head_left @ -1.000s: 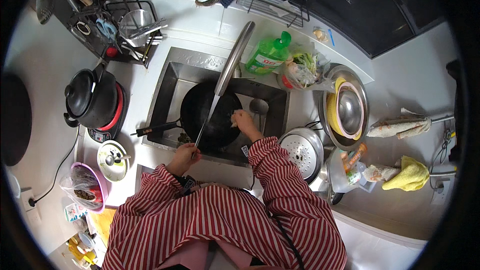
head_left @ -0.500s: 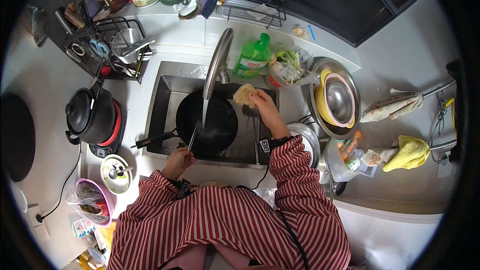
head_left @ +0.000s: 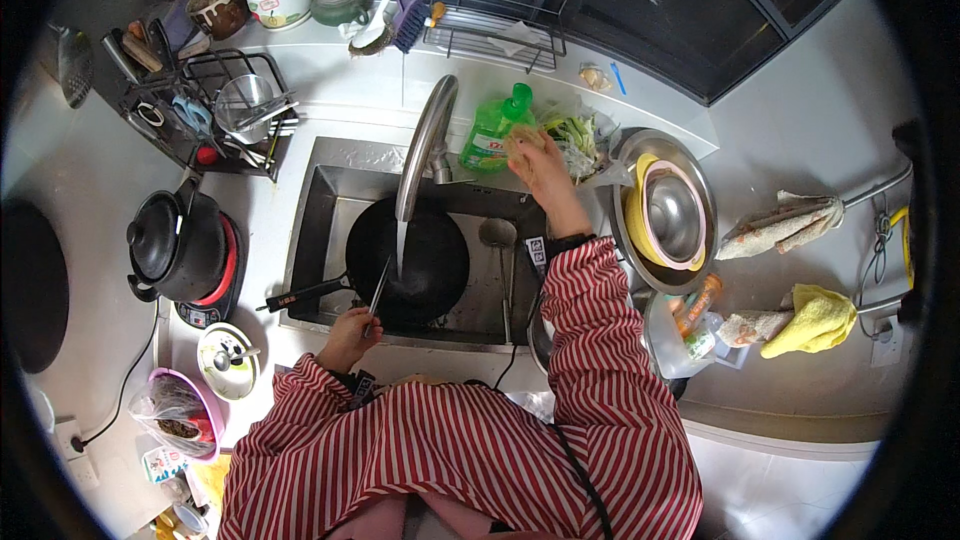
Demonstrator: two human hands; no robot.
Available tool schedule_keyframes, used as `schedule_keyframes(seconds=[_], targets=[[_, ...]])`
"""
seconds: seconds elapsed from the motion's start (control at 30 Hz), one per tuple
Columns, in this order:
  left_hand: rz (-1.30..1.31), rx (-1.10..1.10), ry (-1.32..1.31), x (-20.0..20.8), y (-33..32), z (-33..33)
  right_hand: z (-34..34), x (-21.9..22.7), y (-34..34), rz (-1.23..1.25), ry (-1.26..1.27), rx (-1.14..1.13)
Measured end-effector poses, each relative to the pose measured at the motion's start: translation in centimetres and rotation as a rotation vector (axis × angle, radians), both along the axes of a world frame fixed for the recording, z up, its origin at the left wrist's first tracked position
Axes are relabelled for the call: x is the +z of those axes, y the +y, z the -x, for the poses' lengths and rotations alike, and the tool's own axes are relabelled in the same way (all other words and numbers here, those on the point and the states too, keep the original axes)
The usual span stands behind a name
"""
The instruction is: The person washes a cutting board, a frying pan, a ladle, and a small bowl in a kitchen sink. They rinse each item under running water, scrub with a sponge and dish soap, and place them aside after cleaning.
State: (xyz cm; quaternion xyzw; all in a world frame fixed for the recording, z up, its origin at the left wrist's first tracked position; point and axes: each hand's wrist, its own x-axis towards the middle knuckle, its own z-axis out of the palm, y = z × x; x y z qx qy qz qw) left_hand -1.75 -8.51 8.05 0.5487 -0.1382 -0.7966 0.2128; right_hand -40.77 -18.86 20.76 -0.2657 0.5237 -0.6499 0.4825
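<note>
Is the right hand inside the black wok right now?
No, the right hand is up beside the green bottle, holding a sponge, clear of the wok.

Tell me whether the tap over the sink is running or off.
Running: a thin stream falls from the faucet spout into the black wok in the sink.

We see right hand (head_left: 540, 168) at 12 o'clock covering part of sponge (head_left: 523, 141); grip unclear. Left hand (head_left: 347, 336) at 7 o'clock hides chopsticks' (head_left: 379, 287) lower ends. Tap (head_left: 424, 145) covers pan's (head_left: 410, 262) far rim. Pan inside too dark to judge. Own torso cut off at 6 o'clock edge.
</note>
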Motion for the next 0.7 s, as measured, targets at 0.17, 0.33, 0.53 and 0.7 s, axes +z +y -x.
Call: schedule_keyframes(seconds=[0.17, 0.33, 0.53, 0.7], targets=[[-0.004, 0.004, -0.007, 0.3, -0.1, 0.1, 1.3, -0.3, -2.1, -0.017, -0.292, 0.166], [-0.005, 0.014, 0.015, 1.1, -0.2, 0.7, 1.3, 0.8, -4.1, -0.067, -0.276, 0.027], [-0.017, 0.015, -0.021, 1.2, -0.3, 1.5, 1.6, 2.6, -6.6, -0.204, 0.011, -0.047], [-0.026, 0.037, 0.021, -0.7, 0.1, 1.4, 2.3, 2.5, -6.9, -0.19, 0.122, -0.01]])
